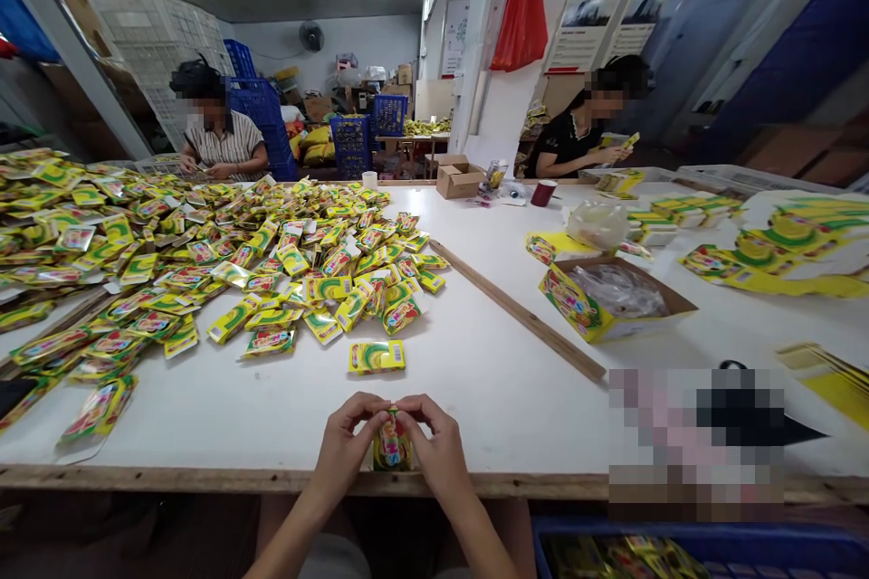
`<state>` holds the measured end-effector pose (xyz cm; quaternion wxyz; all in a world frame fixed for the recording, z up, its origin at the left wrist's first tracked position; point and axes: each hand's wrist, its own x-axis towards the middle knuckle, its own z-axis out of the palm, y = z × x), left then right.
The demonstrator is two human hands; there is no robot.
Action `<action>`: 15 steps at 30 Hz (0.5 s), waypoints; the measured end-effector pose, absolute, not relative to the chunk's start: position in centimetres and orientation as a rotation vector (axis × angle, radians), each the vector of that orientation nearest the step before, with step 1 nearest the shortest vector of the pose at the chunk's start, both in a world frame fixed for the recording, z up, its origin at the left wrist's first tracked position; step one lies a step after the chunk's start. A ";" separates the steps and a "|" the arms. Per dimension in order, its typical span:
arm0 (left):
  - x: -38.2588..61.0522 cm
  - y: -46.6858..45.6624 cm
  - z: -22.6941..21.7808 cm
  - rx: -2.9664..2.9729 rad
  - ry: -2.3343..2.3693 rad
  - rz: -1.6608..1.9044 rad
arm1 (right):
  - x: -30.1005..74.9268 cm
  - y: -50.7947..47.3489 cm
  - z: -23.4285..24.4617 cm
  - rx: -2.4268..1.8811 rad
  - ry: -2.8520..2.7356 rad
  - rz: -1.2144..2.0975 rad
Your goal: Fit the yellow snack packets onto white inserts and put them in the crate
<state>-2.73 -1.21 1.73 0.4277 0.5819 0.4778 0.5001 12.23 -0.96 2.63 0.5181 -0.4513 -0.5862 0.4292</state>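
Note:
Both my hands meet at the front edge of the white table, holding one small yellow and green crayon box (pixel 392 445) upright between them. My left hand (pixel 351 434) pinches its upper left side with thumb and fingers. On the upper right side, my right hand (pixel 433 439) grips it the same way. The top end of the box is partly hidden by my fingers. Just beyond my hands another yellow box (pixel 376 357) lies flat by itself. Behind it spreads a large heap of similar small boxes (pixel 272 262), many with white end flaps sticking out.
A wooden strip (pixel 520 312) lies slantwise on the table (pixel 475 416). To its right stands an open yellow carton (pixel 611 303) with clear plastic inside. A blue crate (pixel 679 547) holds boxes below the edge. Two people sit across the table; a small brown carton (pixel 459 176) stands between them.

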 end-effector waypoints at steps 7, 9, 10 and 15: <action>-4.7 1.0 2.1 1.823 1.296 1.136 | 19.8 -4.4 5.4 -1.324 -1.401 0.717; -6.2 3.1 2.0 2.000 1.393 1.059 | 24.9 -6.3 6.5 -1.491 -1.521 0.656; -6.9 4.3 1.8 2.073 1.430 1.001 | 27.2 -7.1 6.9 -1.564 -1.567 0.611; -7.9 7.8 1.7 2.292 1.457 0.741 | 29.8 -9.1 5.7 -1.726 -1.581 0.572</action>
